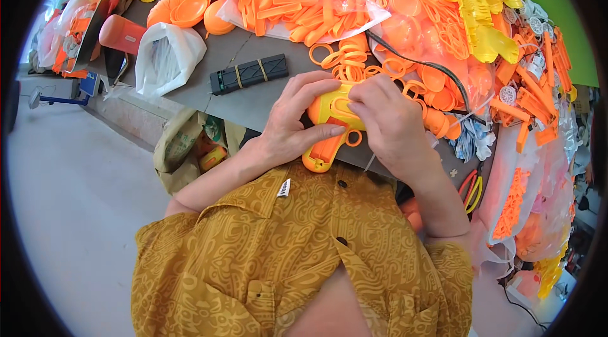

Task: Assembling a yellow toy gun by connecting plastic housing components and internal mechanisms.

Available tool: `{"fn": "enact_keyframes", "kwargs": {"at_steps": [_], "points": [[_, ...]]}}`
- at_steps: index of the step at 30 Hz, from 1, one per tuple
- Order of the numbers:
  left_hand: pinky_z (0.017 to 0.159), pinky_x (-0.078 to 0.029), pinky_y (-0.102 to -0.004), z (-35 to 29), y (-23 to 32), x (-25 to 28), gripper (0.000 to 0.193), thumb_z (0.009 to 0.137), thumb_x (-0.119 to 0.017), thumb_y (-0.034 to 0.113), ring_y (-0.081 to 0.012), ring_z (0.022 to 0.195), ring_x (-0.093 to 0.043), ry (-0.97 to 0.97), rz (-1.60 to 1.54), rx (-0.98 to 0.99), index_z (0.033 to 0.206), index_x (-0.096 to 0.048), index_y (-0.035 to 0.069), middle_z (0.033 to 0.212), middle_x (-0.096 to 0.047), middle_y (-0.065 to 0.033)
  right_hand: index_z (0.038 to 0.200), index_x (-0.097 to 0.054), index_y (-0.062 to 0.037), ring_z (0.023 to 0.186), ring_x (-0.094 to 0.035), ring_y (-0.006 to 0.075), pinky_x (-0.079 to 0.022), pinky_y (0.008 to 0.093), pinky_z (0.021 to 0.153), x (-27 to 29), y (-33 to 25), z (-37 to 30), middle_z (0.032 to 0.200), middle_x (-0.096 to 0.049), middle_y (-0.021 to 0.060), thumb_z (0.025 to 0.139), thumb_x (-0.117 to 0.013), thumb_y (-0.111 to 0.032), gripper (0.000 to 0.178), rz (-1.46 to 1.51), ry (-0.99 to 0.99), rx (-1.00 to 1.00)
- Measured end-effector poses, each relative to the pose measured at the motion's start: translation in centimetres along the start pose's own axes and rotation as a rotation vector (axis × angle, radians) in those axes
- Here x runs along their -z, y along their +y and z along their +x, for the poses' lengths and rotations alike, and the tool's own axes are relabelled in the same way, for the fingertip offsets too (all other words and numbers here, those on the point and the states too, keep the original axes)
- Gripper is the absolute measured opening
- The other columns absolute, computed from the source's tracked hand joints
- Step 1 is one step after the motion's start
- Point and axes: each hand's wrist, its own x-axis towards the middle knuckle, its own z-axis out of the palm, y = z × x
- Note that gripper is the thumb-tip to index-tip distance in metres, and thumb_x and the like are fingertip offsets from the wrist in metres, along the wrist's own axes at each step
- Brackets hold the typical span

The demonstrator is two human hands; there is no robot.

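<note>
At the table's near edge, close to my torso, I hold a yellow and orange plastic toy gun [324, 149]. My left hand [286, 118] is wrapped round its left side, the thumb lying across the orange handle. The handle points down toward my shirt and shows a long recess; a small orange ring sits beside it. My right hand [394, 123] is closed at the toy's upper right, fingertips pinched against the yellow body. Whatever small part those fingers may hold is hidden. Loose orange rings [352, 58] lie just beyond both hands.
A black block with rubber bands [249, 75] and a white plastic bag [168, 58] lie left on the grey table. Bags of orange parts [297, 7] fill the far side, with yellow shells [478, 11] at far right. A black cable [437, 66] crosses the right.
</note>
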Motion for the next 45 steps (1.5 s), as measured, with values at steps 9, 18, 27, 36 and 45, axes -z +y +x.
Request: {"fn": "enact_keyframes", "kwargs": {"at_steps": [9, 18, 27, 36, 45], "points": [[0.084, -0.039, -0.0344, 0.0, -0.2, 0.0, 0.054, 0.063, -0.073, 0.019, -0.0275, 0.101, -0.047, 0.044, -0.021, 0.000, 0.109, -0.050, 0.002, 0.110, -0.047, -0.0136, 0.078, -0.053, -0.0039, 0.057, -0.053, 0.0220, -0.042, 0.0306, 0.048, -0.7, -0.2, -0.2, 0.074, -0.046, 0.0076, 0.066, -0.054, 0.003, 0.014, -0.244, 0.019, 0.089], [0.083, -0.039, -0.0318, -0.1, -0.1, -0.3, 0.036, 0.074, -0.063, 0.014, -0.0258, 0.100, -0.048, 0.071, -0.103, 0.060, 0.107, -0.053, 0.002, 0.108, -0.050, -0.0136, 0.072, -0.049, -0.0055, 0.056, -0.052, 0.0209, -0.041, 0.0308, 0.046, -0.9, -0.7, 0.5, 0.073, -0.046, 0.0054, 0.061, -0.051, 0.003, 0.014, -0.363, 0.058, 0.097], [0.084, -0.038, -0.0292, 0.1, 0.6, -0.4, 0.026, 0.079, -0.051, 0.003, -0.0229, 0.099, -0.049, 0.091, -0.076, 0.114, 0.104, -0.054, -0.002, 0.108, -0.050, -0.0148, 0.076, -0.049, -0.0054, 0.058, -0.053, 0.0203, -0.041, 0.0303, 0.046, -1.7, -0.9, -0.4, 0.072, -0.044, 0.0073, 0.065, -0.056, -0.005, 0.013, -0.395, 0.135, 0.028], [0.090, -0.034, -0.0293, -0.8, -0.2, 0.2, 0.030, 0.084, -0.045, 0.005, -0.0219, 0.105, -0.045, 0.103, -0.108, 0.118, 0.111, -0.048, -0.005, 0.115, -0.046, -0.0164, 0.085, -0.056, -0.0011, 0.059, -0.050, 0.0094, -0.041, 0.0208, 0.054, 4.7, 2.5, -7.8, 0.075, -0.053, 0.0040, 0.077, -0.055, -0.002, 0.009, -0.066, 0.552, -0.439], [0.092, -0.032, -0.0303, -0.2, 0.6, 0.0, 0.033, 0.086, -0.039, 0.011, -0.0216, 0.107, -0.043, 0.081, -0.084, 0.110, 0.114, -0.045, -0.006, 0.117, -0.045, -0.0152, 0.085, -0.057, 0.0019, 0.057, -0.047, 0.0140, -0.039, 0.0254, 0.054, 6.4, 8.4, -13.8, 0.074, -0.051, 0.0074, 0.071, -0.064, -0.007, 0.018, -0.508, 0.641, -0.683]]}}
